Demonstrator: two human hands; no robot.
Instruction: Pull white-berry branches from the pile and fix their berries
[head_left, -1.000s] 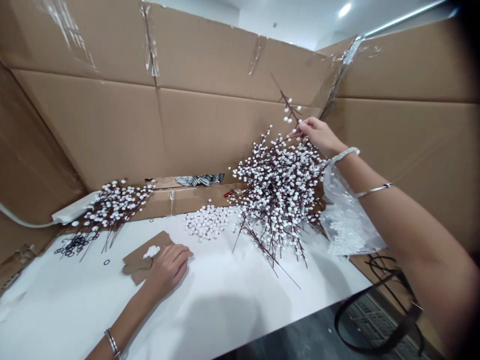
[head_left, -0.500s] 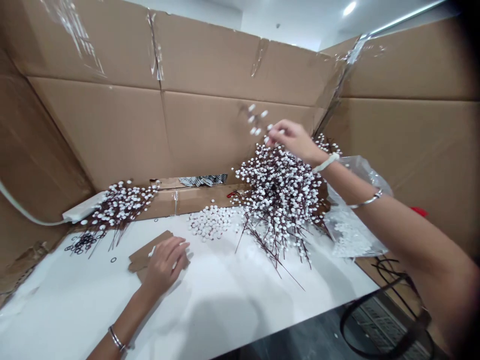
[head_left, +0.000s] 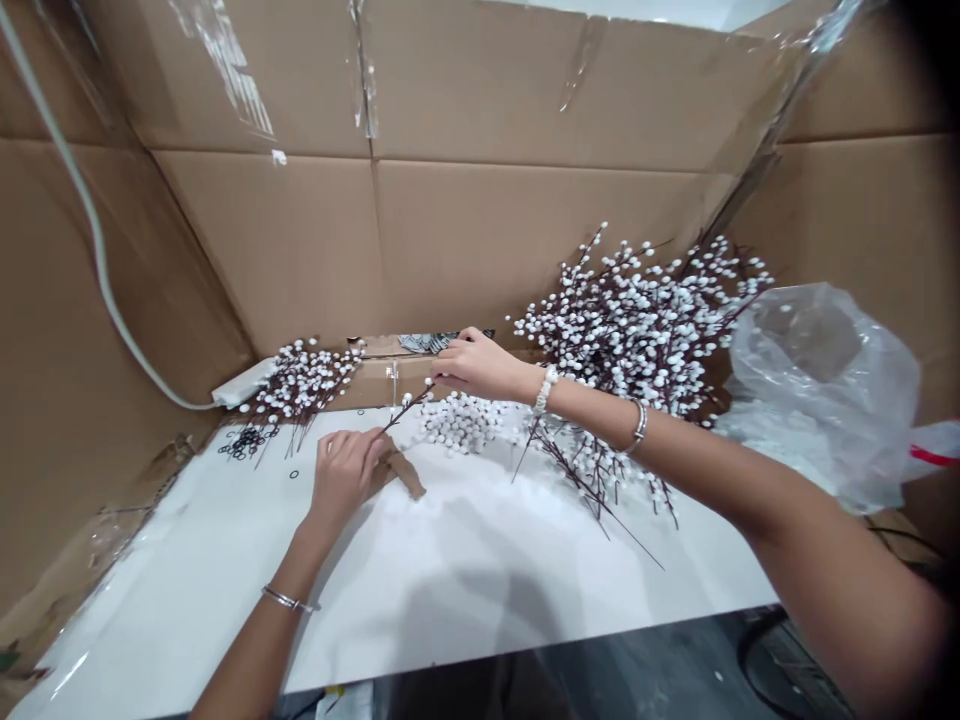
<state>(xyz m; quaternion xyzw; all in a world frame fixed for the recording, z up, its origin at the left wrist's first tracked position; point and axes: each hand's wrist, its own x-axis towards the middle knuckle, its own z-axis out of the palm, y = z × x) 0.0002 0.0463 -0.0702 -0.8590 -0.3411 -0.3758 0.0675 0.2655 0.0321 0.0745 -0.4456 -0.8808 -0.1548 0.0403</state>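
**A:** What is met first, going from the left?

**B:** A white cable (head_left: 90, 220) is seen running down a cardboard wall (head_left: 262, 250) to a white power strip (head_left: 244, 382). Black rubber rings (head_left: 246, 442) and a small bunch of white-berried branches (head_left: 304, 380) are laid just beside it, on a white surface (head_left: 187, 600).

**A:** And how is the left grip (head_left: 343, 475) set?

**B:** It is closed narrowly, pinched on the dark stem of a single white-berried sprig (head_left: 409, 407). A cardboard scrap (head_left: 401, 475) is pressed beneath it.

**A:** Where is the sprig held relative to the right grip (head_left: 476, 365)?

**B:** It is slanted up between both grips, its berried end brought to the right fingertips. Whether it is actually held there or merely touched cannot be told.

**A:** What is placed further right?

**B:** A heap of loose white berries (head_left: 457, 420) is found just past the right grip, with a large pile of white-berried branches (head_left: 637, 330) behind the forearm. A clear plastic bag (head_left: 821, 400) is slumped at the far right, well apart from the sprig.
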